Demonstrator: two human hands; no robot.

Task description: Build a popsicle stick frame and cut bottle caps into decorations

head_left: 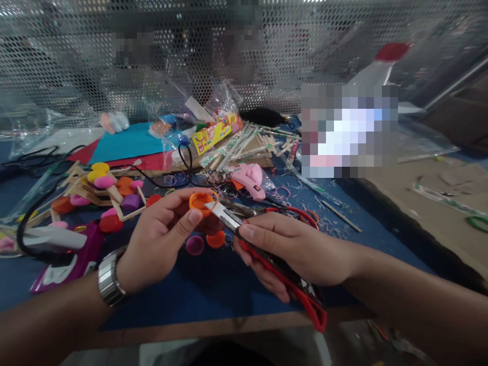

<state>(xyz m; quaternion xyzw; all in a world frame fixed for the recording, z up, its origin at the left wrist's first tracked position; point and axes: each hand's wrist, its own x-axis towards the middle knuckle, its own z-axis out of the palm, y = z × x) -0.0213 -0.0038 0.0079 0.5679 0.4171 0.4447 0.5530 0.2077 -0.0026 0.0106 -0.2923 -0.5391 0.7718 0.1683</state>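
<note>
My left hand [163,236], with a silver band at the wrist, pinches an orange plastic bottle cap [198,204] between thumb and fingers. A thin orange ring stands out along the cap's right side. In my right hand [282,244] is a red-and-black utility knife [263,254], its blade [223,216] pointing up and left. The blade tip reaches the cap's rim; whether it cuts into the plastic I cannot tell. Just below, a purple cap [195,245] and another orange cap [215,239] lie on the blue table surface [183,300].
A pink glue gun [247,180] lies beyond my hands, among thin plastic scraps. Wooden-stick pieces with coloured caps [110,190] stand left, near a purple device [72,259]. Behind are a yellow box [215,133], loose sticks and black cables. Cardboard [438,213] lies right.
</note>
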